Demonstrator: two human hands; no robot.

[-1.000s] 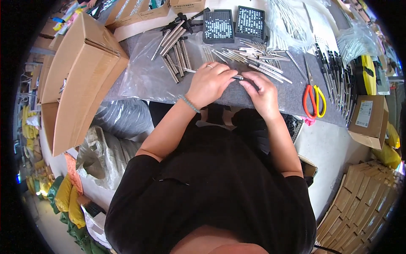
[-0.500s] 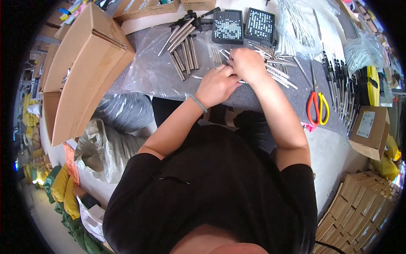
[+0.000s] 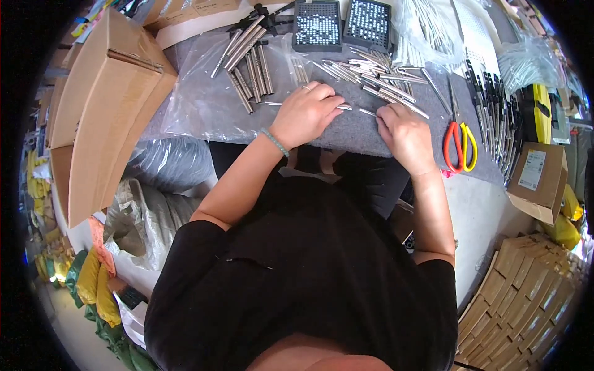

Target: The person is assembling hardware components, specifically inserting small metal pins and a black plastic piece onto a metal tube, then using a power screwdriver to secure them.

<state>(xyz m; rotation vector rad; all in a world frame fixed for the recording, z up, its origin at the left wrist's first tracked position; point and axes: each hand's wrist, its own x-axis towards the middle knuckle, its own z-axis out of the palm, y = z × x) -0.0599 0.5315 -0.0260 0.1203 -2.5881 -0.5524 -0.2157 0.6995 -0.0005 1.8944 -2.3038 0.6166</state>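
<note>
My left hand (image 3: 308,114), with a bead bracelet at its wrist, is closed on a thin metal rod (image 3: 344,107) whose end sticks out past the fingertips. A little to the right, my right hand (image 3: 405,131) pinches another slim metal piece (image 3: 367,112), its tip directed at the left hand's rod with a gap between. Beyond the hands lies a loose pile of silvery metal rods (image 3: 387,83). Thicker metal tubes (image 3: 250,68) are stacked on a clear plastic sheet (image 3: 198,108) to the left. Two black trays (image 3: 317,47) filled with small pale parts stand behind.
Scissors (image 3: 455,151) with red and yellow handles lie on the grey tabletop (image 3: 346,139) at right, beside a row of black-ended rods (image 3: 495,117). An open cardboard box (image 3: 117,117) stands at left. Bagged white rods (image 3: 427,34) lie at the back; a smaller carton (image 3: 538,179) is far right.
My hands were together over the rods; now they are apart. The right hand has moved right and nearer to me, a slim metal piece in its fingers. The whole view has shifted slightly.
</note>
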